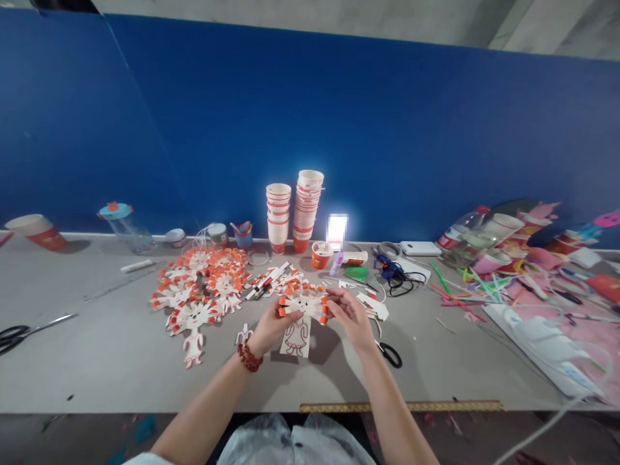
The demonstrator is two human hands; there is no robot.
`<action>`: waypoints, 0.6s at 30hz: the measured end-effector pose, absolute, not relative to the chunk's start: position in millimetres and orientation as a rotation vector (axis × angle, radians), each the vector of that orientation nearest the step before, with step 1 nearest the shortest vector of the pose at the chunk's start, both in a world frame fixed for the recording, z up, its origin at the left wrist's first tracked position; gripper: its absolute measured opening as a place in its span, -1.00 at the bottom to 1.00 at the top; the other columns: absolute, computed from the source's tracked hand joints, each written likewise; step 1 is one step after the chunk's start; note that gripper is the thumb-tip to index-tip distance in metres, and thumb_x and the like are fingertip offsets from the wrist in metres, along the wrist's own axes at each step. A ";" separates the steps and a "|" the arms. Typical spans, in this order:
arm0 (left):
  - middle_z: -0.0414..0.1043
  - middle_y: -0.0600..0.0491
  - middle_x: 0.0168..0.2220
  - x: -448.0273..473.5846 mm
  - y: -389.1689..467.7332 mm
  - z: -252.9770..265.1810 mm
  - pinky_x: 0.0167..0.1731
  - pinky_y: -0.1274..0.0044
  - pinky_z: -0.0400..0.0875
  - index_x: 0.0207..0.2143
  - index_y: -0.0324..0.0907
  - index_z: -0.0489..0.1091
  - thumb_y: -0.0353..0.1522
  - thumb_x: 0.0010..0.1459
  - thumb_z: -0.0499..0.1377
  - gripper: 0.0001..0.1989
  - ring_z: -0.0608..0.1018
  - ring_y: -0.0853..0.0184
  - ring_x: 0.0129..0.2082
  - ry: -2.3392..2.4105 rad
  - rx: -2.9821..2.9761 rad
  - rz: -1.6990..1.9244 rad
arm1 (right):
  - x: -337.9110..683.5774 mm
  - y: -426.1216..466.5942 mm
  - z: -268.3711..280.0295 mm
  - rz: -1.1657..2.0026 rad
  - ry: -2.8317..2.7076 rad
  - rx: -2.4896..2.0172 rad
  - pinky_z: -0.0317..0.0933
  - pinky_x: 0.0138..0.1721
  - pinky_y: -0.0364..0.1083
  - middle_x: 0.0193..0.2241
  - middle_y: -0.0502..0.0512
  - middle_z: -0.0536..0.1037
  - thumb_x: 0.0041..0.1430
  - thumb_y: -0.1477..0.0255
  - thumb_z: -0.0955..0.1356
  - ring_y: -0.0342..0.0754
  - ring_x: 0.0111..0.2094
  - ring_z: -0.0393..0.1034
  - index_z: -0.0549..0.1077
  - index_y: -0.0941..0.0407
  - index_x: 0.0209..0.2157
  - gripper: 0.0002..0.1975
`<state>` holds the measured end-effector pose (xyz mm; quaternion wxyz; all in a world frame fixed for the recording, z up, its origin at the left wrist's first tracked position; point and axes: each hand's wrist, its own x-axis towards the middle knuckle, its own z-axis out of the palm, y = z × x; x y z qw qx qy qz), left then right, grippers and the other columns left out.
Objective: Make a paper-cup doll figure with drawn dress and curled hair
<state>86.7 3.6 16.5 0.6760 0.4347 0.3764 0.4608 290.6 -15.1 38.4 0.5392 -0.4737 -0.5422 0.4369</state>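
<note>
Between my hands is a paper-cup doll head [305, 305], a white face with orange-tipped strips bent outward around it. My left hand [272, 325], with a red beaded bracelet at the wrist, pinches its left side. My right hand [347, 315] has its fingers closed at the orange strips on the right side. Just below the head is a white card [295, 337] with a dress-shaped body drawn in red outline; whether the two are joined I cannot tell. A small cut-out body piece [244, 334] lies left of the card. Finished-looking paper dolls [192, 316] are heaped to the left.
Two stacks of paper cups [278, 216] stand against the blue wall. Black-handled scissors [389, 354] lie right of my hands, another pair of scissors [33, 330] far left. A blue glue gun [387, 265] with its cord, plus straws [453, 294] and bottles, crowd the right side.
</note>
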 end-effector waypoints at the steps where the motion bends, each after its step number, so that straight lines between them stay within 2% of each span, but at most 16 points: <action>1: 0.57 -0.06 -0.21 84.4 3.0 17.8 -0.15 0.44 0.44 -0.20 -0.24 0.46 -0.20 -0.12 0.44 -0.54 0.58 0.23 -0.22 0.848 1.014 1.028 | 295.5 -18.5 38.8 1.028 -1.277 -1.141 0.42 -0.30 -0.03 -0.29 0.14 0.55 0.15 0.11 0.39 -0.02 -0.34 0.48 0.43 0.09 -0.10 -0.60; 5: 0.57 -0.05 -0.23 76.0 -1.4 24.4 -0.20 0.47 0.44 -0.22 -0.25 0.46 -0.20 -0.08 0.42 -0.58 0.58 0.23 -0.24 0.900 1.059 1.058 | 331.6 -40.6 26.8 0.807 -1.362 -1.398 0.40 -0.29 -0.03 -0.32 0.17 0.58 0.16 0.06 0.35 0.03 -0.32 0.50 0.46 0.12 -0.20 -0.59; 8: 0.56 -0.03 -0.24 73.1 -6.3 29.3 -0.21 0.50 0.43 -0.20 -0.24 0.45 -0.22 -0.06 0.42 -0.59 0.56 0.28 -0.27 0.876 1.026 1.075 | 364.8 -66.6 8.5 0.408 -1.554 -1.727 0.36 -0.22 0.02 -0.26 0.18 0.58 0.19 0.06 0.30 0.09 -0.26 0.50 0.47 0.09 -0.21 -0.62; 11: 0.54 0.00 -0.23 72.8 -10.3 30.9 -0.21 0.52 0.41 -0.17 -0.22 0.45 -0.24 -0.03 0.40 -0.60 0.55 0.31 -0.26 0.842 1.004 1.074 | 387.5 -92.5 -7.4 0.062 -1.745 -1.867 0.31 -0.15 0.08 -0.23 0.22 0.57 0.24 0.08 0.23 0.18 -0.18 0.46 0.45 0.11 -0.19 -0.61; 14: 0.53 0.01 -0.24 73.8 -11.9 29.5 -0.20 0.52 0.41 -0.18 -0.22 0.46 -0.26 -0.04 0.41 -0.61 0.54 0.31 -0.26 0.843 0.976 1.094 | 394.6 -108.9 -16.8 -0.030 -1.913 -1.917 0.31 -0.15 0.07 -0.15 0.23 0.55 0.28 0.15 0.21 0.17 -0.17 0.45 0.42 0.12 -0.10 -0.63; 18: 0.49 0.05 -0.35 75.6 -12.5 26.7 -0.28 0.55 0.40 -0.32 -0.24 0.46 -0.27 -0.08 0.43 -0.67 0.50 0.37 -0.36 0.864 0.908 1.139 | 393.5 -115.2 -20.5 -0.154 -1.915 -1.977 0.30 -0.22 0.03 -0.11 0.25 0.53 0.30 0.17 0.19 0.14 -0.21 0.47 0.37 0.14 -0.05 -0.63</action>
